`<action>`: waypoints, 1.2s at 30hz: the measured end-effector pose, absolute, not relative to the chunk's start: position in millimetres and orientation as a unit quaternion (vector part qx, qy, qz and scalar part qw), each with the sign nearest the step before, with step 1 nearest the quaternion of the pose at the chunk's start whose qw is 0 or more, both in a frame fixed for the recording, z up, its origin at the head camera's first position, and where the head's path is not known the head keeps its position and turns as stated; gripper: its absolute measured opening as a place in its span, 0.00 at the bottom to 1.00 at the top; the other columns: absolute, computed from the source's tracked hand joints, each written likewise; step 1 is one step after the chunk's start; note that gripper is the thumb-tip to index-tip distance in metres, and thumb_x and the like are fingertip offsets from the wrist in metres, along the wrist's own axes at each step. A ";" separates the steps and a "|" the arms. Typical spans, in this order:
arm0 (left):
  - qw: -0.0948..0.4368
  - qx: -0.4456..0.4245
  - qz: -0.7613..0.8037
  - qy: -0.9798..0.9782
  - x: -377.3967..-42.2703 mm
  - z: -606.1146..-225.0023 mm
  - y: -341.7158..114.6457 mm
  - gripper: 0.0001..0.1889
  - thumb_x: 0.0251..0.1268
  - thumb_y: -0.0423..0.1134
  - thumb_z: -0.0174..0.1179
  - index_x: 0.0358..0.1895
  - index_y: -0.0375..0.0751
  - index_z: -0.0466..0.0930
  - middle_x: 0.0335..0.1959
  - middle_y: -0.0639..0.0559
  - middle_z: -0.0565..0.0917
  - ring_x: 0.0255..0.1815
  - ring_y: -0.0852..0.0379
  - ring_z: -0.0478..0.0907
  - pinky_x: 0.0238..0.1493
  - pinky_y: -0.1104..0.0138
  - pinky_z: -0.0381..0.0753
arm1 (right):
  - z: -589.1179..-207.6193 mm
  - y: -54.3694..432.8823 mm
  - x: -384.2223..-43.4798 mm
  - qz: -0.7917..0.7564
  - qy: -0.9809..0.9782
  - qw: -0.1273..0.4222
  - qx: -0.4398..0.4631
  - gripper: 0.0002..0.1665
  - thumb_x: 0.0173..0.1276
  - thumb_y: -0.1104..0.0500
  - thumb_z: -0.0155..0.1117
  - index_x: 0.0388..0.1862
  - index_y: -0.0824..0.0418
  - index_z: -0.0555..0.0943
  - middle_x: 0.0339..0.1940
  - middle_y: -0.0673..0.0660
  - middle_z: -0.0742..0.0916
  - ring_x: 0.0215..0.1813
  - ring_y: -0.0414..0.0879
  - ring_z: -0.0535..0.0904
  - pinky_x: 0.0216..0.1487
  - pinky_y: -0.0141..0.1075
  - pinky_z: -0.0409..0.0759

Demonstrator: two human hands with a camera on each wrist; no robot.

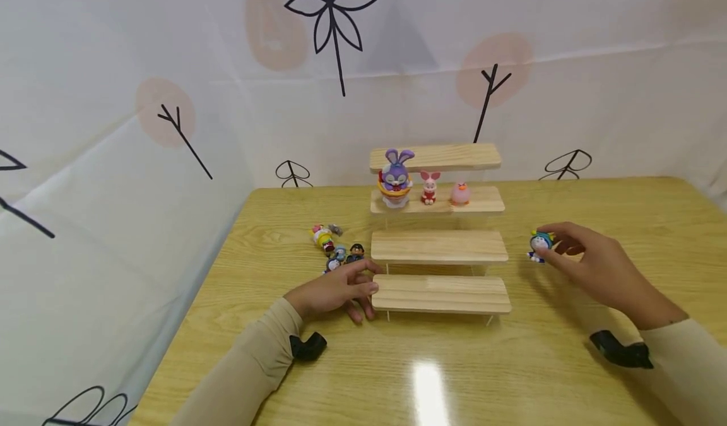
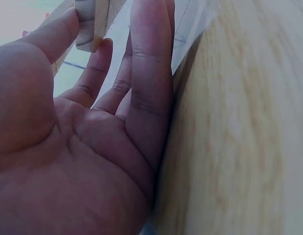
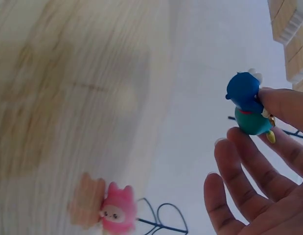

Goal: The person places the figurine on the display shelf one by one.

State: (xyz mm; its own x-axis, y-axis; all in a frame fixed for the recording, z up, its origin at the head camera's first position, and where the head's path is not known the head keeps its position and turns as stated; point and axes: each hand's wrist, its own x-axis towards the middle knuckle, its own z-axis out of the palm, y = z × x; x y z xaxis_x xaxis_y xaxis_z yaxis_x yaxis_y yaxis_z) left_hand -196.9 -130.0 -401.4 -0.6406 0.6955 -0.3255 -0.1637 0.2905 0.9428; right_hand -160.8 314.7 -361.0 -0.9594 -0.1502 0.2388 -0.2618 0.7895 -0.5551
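My right hand pinches a small figurine in a teal cap with a yellow bobble, to the right of the stepped wooden display shelf. From the right wrist view, the figurine's blue body sits between thumb and fingers, with the green cap downward. My left hand holds the left end of the lowest board between thumb and index finger, its other fingers near the tabletop. On the second board from the top stand a purple rabbit figurine, a piglet figurine and a round pink bird figurine.
Several small figurines lie in a cluster on the wooden table, left of the shelf behind my left hand. A pink eared figurine shows on the table in the right wrist view. A patterned white cloth hangs behind.
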 end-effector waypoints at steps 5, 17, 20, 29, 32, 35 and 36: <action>0.380 0.188 0.563 0.710 -197.2 -402.3 -131.0 0.22 0.78 0.45 0.54 0.69 0.49 0.65 0.43 0.42 0.84 0.37 0.52 0.86 0.35 0.60 0.89 | -355.7 307.6 -155.8 0.318 -0.933 0.124 0.112 0.23 0.70 0.54 0.68 0.62 0.58 0.79 0.44 0.59 0.86 0.39 0.17 0.69 0.29 0.25 0.76; 0.382 0.191 0.562 0.708 -196.8 -404.4 -130.8 0.21 0.78 0.45 0.54 0.69 0.48 0.64 0.40 0.43 0.84 0.34 0.52 0.86 0.35 0.60 0.89 | -343.4 292.5 -144.7 0.356 -0.915 0.162 0.098 0.23 0.69 0.57 0.69 0.62 0.53 0.79 0.40 0.45 0.82 0.41 0.17 0.71 0.17 0.33 0.78; 0.381 0.191 0.560 0.710 -197.0 -402.9 -130.3 0.21 0.78 0.45 0.54 0.68 0.49 0.65 0.40 0.43 0.84 0.35 0.52 0.86 0.35 0.59 0.89 | -341.9 289.6 -143.5 0.359 -0.907 0.187 0.111 0.23 0.67 0.60 0.70 0.61 0.54 0.80 0.38 0.35 0.80 0.41 0.17 0.72 0.19 0.28 0.76; 0.377 0.197 0.561 0.710 -198.2 -399.8 -129.8 0.22 0.78 0.45 0.54 0.69 0.47 0.64 0.42 0.42 0.83 0.36 0.52 0.86 0.35 0.60 0.89 | -334.5 280.0 -140.9 0.334 -0.891 0.259 0.165 0.26 0.61 0.68 0.73 0.59 0.58 0.81 0.41 0.27 0.78 0.43 0.17 0.72 0.32 0.14 0.72; 0.380 0.194 0.562 0.709 -198.2 -398.9 -129.5 0.22 0.78 0.44 0.54 0.69 0.47 0.64 0.42 0.43 0.83 0.36 0.52 0.86 0.35 0.61 0.89 | -332.4 277.0 -141.3 0.327 -0.885 0.276 0.182 0.28 0.59 0.71 0.74 0.59 0.59 0.81 0.42 0.28 0.79 0.42 0.18 0.73 0.36 0.12 0.73; 0.385 0.191 0.564 0.705 -197.8 -398.4 -129.7 0.22 0.78 0.44 0.54 0.69 0.48 0.64 0.42 0.43 0.83 0.36 0.52 0.86 0.35 0.61 0.89 | -330.8 273.9 -142.4 0.325 -0.879 0.290 0.196 0.30 0.57 0.74 0.74 0.59 0.61 0.81 0.41 0.31 0.79 0.42 0.19 0.74 0.42 0.10 0.72; 0.384 0.192 0.563 0.706 -197.8 -398.3 -129.7 0.21 0.78 0.44 0.54 0.69 0.48 0.64 0.41 0.43 0.84 0.36 0.52 0.86 0.35 0.61 0.89 | -329.8 273.1 -143.3 0.323 -0.876 0.296 0.203 0.31 0.55 0.75 0.74 0.59 0.62 0.81 0.42 0.32 0.80 0.43 0.19 0.74 0.44 0.10 0.72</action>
State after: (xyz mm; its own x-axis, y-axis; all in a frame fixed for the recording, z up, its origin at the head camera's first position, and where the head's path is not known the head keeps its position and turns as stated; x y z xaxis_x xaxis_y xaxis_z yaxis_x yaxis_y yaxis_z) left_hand -197.8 -129.7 -398.3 -0.6308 0.7041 -0.3263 -0.1611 0.2924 0.9426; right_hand -143.3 273.1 -329.8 -0.7425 -0.1639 0.6495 -0.5463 0.7093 -0.4456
